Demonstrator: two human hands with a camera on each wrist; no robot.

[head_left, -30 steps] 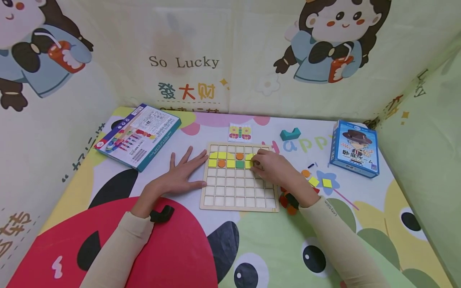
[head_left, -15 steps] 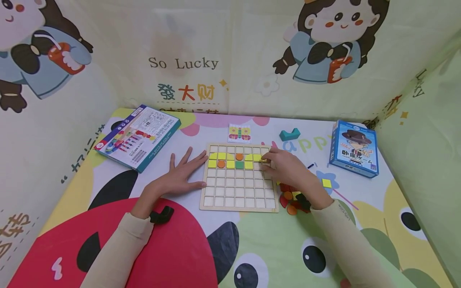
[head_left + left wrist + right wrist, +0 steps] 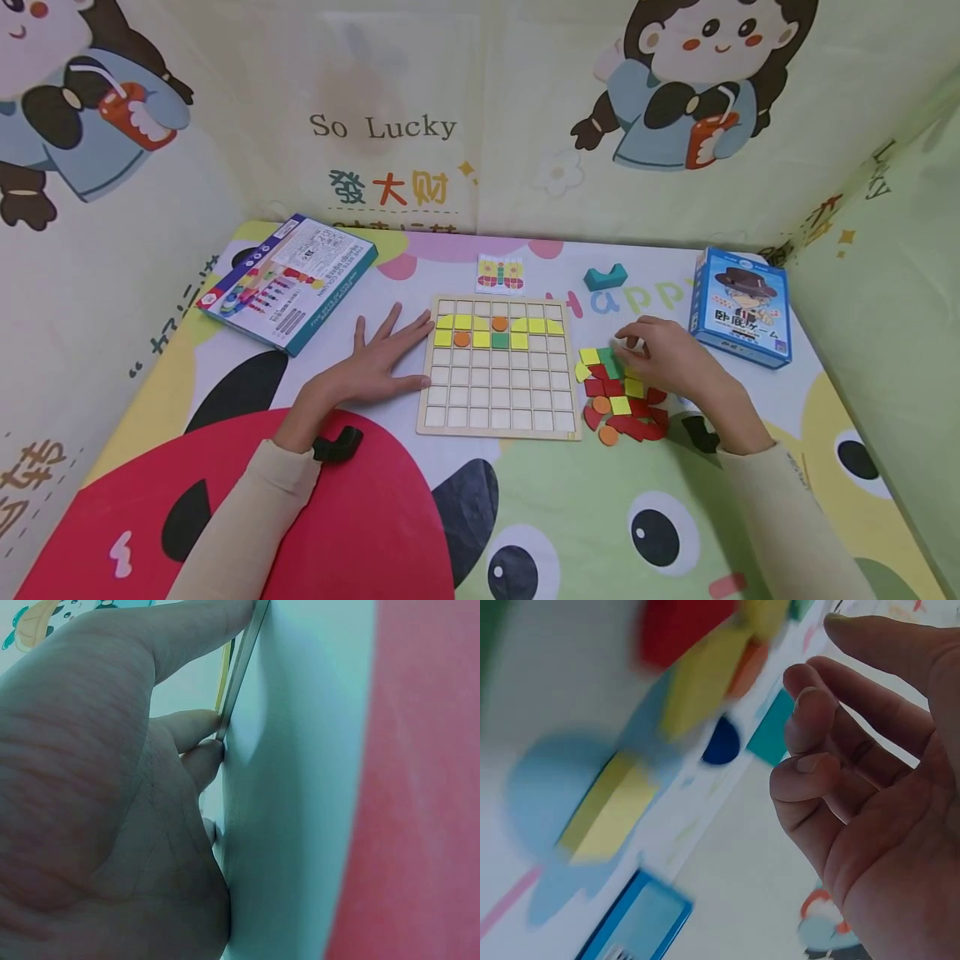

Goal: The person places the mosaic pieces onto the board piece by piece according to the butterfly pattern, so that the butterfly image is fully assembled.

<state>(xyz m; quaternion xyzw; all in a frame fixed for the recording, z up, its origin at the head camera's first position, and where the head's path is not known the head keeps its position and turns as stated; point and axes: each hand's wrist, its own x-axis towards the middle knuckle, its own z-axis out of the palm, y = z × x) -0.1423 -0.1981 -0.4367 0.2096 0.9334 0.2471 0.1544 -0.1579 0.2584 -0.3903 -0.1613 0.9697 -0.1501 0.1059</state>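
A wooden grid board [image 3: 480, 379] lies mid-table. Two of its upper rows hold yellow tiles, orange discs and a green square [image 3: 500, 341]. My left hand [image 3: 375, 362] rests flat with spread fingers, its fingertips and thumb tip at the board's left edge; the left wrist view shows them against the rim. Right of the board, my right hand [image 3: 667, 354] hovers over the far side of a pile of loose tiles [image 3: 615, 387]. Its fingers are loosely bent and the thumb stands apart, with nothing between them in the right wrist view.
Behind the board lies a butterfly pattern card [image 3: 501, 273], with a teal block [image 3: 605, 277] to its right. A flat game box [image 3: 288, 283] sits at the back left and a blue box [image 3: 741, 307] at the back right. A printed cloth covers the table.
My right hand has left the board's upper right and moved right over the loose tiles. A yellow tile now shows at the right end of the upper filled row. The left hand stays put.
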